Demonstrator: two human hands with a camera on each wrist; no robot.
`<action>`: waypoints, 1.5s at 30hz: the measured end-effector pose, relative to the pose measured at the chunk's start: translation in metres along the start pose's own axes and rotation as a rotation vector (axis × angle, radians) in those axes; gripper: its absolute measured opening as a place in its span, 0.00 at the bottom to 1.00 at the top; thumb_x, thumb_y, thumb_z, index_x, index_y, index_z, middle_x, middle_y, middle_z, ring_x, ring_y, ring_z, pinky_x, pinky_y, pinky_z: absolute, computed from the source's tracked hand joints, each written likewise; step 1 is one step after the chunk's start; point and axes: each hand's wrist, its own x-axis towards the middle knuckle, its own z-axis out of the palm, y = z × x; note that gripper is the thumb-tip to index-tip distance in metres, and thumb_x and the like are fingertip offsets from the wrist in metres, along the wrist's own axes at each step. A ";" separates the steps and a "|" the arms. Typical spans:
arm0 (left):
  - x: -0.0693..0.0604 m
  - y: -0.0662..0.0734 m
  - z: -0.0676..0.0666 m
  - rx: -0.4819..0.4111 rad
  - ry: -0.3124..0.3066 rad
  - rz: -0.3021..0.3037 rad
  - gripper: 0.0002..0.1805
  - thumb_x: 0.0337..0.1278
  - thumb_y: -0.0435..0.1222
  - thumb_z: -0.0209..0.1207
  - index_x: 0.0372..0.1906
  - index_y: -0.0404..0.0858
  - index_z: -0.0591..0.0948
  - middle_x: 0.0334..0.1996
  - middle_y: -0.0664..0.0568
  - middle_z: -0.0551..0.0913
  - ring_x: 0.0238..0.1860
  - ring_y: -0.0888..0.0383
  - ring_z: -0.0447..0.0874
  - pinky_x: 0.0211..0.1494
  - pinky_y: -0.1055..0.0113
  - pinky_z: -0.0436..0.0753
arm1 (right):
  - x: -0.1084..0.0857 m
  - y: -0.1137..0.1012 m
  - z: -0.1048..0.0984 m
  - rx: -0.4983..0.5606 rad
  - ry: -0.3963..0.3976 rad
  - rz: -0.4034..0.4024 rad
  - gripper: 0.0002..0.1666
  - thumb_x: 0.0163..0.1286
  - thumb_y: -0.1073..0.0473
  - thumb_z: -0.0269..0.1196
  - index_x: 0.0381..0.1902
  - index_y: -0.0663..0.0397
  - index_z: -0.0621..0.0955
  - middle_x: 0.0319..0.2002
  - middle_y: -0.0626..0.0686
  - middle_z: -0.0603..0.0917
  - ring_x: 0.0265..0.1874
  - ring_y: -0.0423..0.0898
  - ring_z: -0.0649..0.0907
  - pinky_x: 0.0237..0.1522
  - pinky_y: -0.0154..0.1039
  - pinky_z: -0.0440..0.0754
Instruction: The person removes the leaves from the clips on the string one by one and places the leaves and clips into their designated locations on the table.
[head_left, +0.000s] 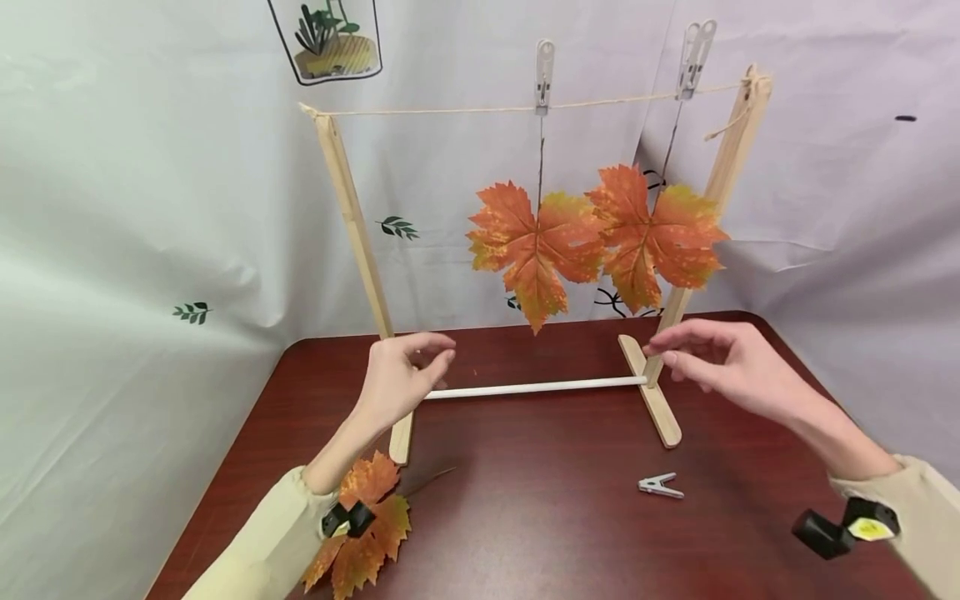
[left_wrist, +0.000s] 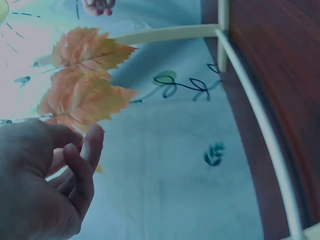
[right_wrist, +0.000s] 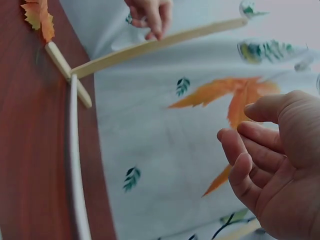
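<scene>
Two orange leaves, one at the middle (head_left: 536, 250) and one to its right (head_left: 652, 237), hang by their stems from white clothespins (head_left: 543, 79) on a string (head_left: 450, 111). My left hand (head_left: 401, 375) is in the air by the left post, its fingers loosely bent and holding nothing. In front of the right post my right hand (head_left: 731, 367) hovers, fingers relaxed around empty space. A third leaf (head_left: 371, 533) lies on the table, partly behind my left wrist. One grey clothespin (head_left: 661, 485) lies at the right.
The wooden frame has a left post (head_left: 356, 229), a right post (head_left: 726, 167), feet on the table and a white rod (head_left: 532, 388) low between them. A dark red table (head_left: 525, 517) carries it. Pale patterned cloth (head_left: 150, 167) hangs behind.
</scene>
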 end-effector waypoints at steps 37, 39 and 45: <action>0.120 0.078 0.018 -0.255 0.232 0.062 0.13 0.61 0.30 0.64 0.49 0.32 0.84 0.36 0.45 0.88 0.14 0.56 0.83 0.14 0.70 0.73 | 0.139 -0.120 -0.053 0.193 0.190 -0.084 0.15 0.69 0.66 0.64 0.53 0.56 0.83 0.42 0.53 0.88 0.22 0.46 0.82 0.16 0.29 0.72; 0.125 0.081 0.019 -0.284 0.229 0.046 0.13 0.60 0.30 0.64 0.50 0.33 0.84 0.36 0.46 0.88 0.14 0.55 0.83 0.17 0.68 0.77 | 0.147 -0.125 -0.053 0.197 0.203 -0.082 0.15 0.68 0.65 0.65 0.53 0.55 0.83 0.42 0.53 0.88 0.23 0.46 0.83 0.16 0.29 0.72; 0.136 0.085 0.023 -0.343 0.229 0.019 0.13 0.59 0.30 0.65 0.50 0.36 0.84 0.34 0.49 0.88 0.15 0.51 0.83 0.23 0.55 0.84 | 0.165 -0.135 -0.054 0.165 0.239 -0.106 0.16 0.67 0.65 0.65 0.53 0.54 0.82 0.42 0.52 0.87 0.25 0.46 0.83 0.17 0.29 0.74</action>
